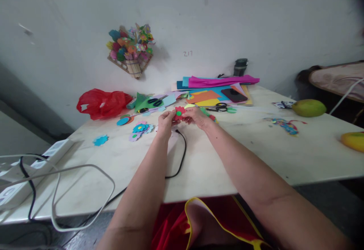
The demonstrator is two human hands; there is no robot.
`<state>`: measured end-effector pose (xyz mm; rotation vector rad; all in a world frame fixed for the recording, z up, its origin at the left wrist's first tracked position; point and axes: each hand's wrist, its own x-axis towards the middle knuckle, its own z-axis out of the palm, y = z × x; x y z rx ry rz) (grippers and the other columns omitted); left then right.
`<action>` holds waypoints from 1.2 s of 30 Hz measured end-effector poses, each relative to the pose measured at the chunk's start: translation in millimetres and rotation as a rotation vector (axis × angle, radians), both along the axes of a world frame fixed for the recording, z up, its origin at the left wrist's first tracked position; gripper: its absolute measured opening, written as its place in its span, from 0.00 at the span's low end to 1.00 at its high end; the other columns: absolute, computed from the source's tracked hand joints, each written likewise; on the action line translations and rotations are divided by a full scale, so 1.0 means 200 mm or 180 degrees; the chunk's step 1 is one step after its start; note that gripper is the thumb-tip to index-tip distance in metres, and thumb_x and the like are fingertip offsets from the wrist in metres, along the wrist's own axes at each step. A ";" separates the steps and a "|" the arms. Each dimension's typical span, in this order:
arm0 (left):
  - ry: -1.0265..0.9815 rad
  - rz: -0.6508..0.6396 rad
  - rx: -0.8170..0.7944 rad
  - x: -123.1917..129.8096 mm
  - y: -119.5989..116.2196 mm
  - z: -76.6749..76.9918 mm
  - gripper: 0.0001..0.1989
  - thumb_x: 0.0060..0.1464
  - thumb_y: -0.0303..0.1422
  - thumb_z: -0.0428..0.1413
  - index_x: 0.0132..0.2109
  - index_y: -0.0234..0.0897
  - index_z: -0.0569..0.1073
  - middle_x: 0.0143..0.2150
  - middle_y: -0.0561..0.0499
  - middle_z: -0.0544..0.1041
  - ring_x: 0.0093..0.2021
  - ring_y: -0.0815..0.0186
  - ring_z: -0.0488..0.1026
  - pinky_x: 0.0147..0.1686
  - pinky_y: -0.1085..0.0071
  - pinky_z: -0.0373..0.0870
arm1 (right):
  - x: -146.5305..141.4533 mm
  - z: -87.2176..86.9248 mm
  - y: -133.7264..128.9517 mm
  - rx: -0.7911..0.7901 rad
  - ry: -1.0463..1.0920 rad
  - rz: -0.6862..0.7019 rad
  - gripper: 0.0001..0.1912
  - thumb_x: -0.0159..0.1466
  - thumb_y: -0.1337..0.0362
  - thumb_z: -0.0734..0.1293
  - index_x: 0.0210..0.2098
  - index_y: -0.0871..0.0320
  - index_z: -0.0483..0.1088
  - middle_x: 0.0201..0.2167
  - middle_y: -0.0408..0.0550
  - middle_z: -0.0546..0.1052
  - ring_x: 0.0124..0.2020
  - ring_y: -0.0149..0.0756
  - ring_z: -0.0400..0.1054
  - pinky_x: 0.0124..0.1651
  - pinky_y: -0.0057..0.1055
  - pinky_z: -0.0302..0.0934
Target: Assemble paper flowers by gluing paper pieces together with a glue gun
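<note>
Fingers (171, 116) of left hand (165, 122) and right hand (197, 117) in a pinch on red flower (179, 113) at opposite edges, open tabletop (271, 153) rightward.

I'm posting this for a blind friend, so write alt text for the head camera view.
Two hands hold a red flower cutout with a green center above a pale table. Beyond them lie scissors and colored sheets; more flower cutouts and a red bag sit to the left, and craft flowers hang on the wall.

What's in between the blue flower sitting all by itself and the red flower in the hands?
In the head view, a little cluster of blue and purple flowers, then the left hand, which holds the red flower.
</note>
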<state>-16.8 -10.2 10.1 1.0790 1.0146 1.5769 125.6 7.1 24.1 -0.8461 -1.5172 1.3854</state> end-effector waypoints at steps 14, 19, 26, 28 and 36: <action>-0.0031 -0.0048 -0.0011 -0.01 0.01 -0.01 0.21 0.33 0.44 0.66 0.23 0.34 0.65 0.19 0.55 0.69 0.19 0.72 0.68 0.24 0.72 0.70 | 0.00 0.02 -0.01 -0.0083 -0.0097 0.0082 0.10 0.48 0.64 0.69 0.17 0.59 0.64 0.14 0.42 0.69 0.17 0.25 0.60 0.20 0.22 0.52; -0.0079 -0.0015 0.0040 0.00 0.01 -0.02 0.20 0.34 0.43 0.66 0.23 0.34 0.66 0.18 0.54 0.69 0.19 0.71 0.69 0.25 0.71 0.70 | -0.01 0.02 -0.01 -0.0088 -0.0116 0.0023 0.09 0.49 0.65 0.69 0.18 0.59 0.64 0.14 0.41 0.68 0.17 0.25 0.60 0.20 0.23 0.52; -0.0093 0.0005 0.0045 0.00 0.01 -0.02 0.21 0.33 0.44 0.67 0.22 0.35 0.65 0.17 0.54 0.69 0.19 0.70 0.69 0.24 0.71 0.70 | -0.01 0.01 -0.02 -0.0066 -0.0107 -0.0044 0.09 0.49 0.65 0.68 0.18 0.59 0.64 0.14 0.41 0.68 0.17 0.26 0.61 0.20 0.23 0.52; -0.0093 0.0021 0.0051 0.00 0.01 -0.02 0.21 0.33 0.44 0.67 0.22 0.35 0.65 0.18 0.54 0.70 0.19 0.71 0.69 0.24 0.71 0.70 | -0.01 0.02 -0.02 -0.0069 -0.0093 -0.0029 0.09 0.49 0.65 0.68 0.19 0.59 0.64 0.14 0.41 0.68 0.17 0.26 0.61 0.20 0.23 0.52; -0.0052 0.0062 0.0046 0.00 0.00 -0.01 0.22 0.34 0.45 0.66 0.22 0.35 0.65 0.19 0.54 0.70 0.19 0.71 0.69 0.25 0.71 0.70 | -0.01 0.02 -0.02 -0.0054 -0.0096 0.0013 0.09 0.47 0.63 0.69 0.18 0.59 0.64 0.14 0.42 0.68 0.18 0.26 0.61 0.21 0.23 0.52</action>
